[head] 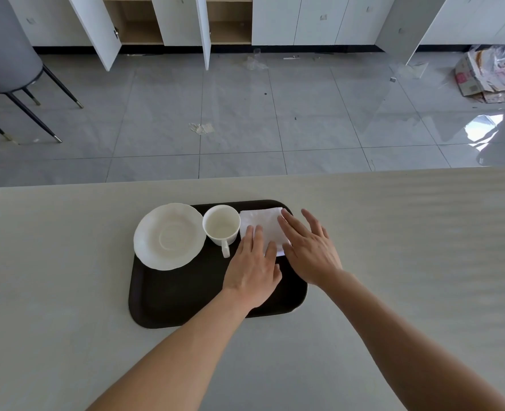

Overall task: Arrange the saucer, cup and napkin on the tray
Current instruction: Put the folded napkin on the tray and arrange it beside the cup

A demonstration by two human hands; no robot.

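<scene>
A dark brown tray [180, 295] lies on a pale table [408, 262], its long axis running left to right across the view. Along its far edge three white things sit in a row. At the far left is the saucer [169, 236], a scalloped dish whose left rim hangs slightly over the tray's edge. Just beside it, touching or nearly so, stands the cup [221, 224], upright and empty, its handle pointing toward the person. To the right of the cup, in the far right corner, lies the folded napkin [264, 222], roughly square, flat, its edges nearly in line with the tray's. Both hands rest on the napkin with fingers extended and flat, gripping nothing. The left hand [252, 271] lies palm down with its fingertips on the napkin's near left part, close to the cup's handle. The right hand [310, 250] lies with fingers spread, pointing away and to the left, covering the napkin's right side and near right corner. The two hands lie close together, side by side. The near half of the tray is bare. Beyond the table is a grey tiled floor [245, 114].
</scene>
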